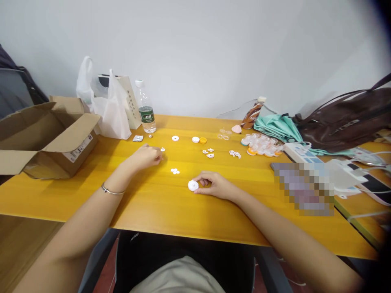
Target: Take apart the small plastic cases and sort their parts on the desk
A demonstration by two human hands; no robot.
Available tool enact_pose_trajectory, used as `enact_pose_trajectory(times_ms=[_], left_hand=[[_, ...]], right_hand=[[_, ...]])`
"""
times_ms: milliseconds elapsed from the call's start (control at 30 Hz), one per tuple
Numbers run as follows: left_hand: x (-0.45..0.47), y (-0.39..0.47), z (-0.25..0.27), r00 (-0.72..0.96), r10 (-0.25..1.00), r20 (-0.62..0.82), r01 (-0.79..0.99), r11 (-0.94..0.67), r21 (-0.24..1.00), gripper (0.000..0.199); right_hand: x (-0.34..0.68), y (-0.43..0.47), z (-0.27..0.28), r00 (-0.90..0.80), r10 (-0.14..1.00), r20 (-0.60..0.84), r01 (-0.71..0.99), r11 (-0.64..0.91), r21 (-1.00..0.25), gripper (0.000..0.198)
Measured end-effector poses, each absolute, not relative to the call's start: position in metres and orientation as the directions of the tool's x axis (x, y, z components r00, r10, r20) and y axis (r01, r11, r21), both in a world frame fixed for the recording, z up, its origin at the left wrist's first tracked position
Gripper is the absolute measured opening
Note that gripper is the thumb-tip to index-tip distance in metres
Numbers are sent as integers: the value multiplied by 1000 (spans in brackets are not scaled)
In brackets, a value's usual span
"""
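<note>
My right hand (214, 185) grips a white round disc (193, 186) by its right edge, thumb and fingers on either side, low over the table's middle. My left hand (147, 155) is closed, its fingers curled downward at the tabletop; what lies under the fingertips is hidden. Just beyond those fingertips sits a small white pointed piece (163, 149). Between the hands lie several small white discs (175, 171). Farther back are a white ring (175, 138), a white round cap (195, 139), an orange ring (203, 140) and white cut-out pieces (209, 154).
An open cardboard box (76, 150), white plastic bag (111, 110) and water bottle (146, 112) stand at the left. Rightward are clear-topped round pieces (262, 144), a brown-labelled bottle (253, 114), a green folded cloth (277, 128), a brown bag (345, 118) and a blurred-out flat object (302, 189).
</note>
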State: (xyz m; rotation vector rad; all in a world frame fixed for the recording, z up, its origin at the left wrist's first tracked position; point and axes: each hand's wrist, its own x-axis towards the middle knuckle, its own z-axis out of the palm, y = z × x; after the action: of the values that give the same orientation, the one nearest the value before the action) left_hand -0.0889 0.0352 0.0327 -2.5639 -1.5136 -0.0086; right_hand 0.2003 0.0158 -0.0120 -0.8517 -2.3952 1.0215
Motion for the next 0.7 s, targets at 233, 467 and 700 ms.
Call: enact_pose_trajectory(times_ms=[233, 467, 700], left_hand=[[-89, 35, 34, 478, 875, 79, 878, -473, -67, 14], [-65, 19, 34, 580, 776, 246, 769, -622, 147, 23], [-29, -2, 25, 745, 571, 344, 534, -820, 206, 28]], right_hand=[[201, 16, -11, -739, 666, 106, 387, 547, -742, 31], [201, 15, -10, -732, 673, 109, 375, 530, -760, 31], [198, 11, -6, -648, 742, 169, 319, 467, -825, 28]])
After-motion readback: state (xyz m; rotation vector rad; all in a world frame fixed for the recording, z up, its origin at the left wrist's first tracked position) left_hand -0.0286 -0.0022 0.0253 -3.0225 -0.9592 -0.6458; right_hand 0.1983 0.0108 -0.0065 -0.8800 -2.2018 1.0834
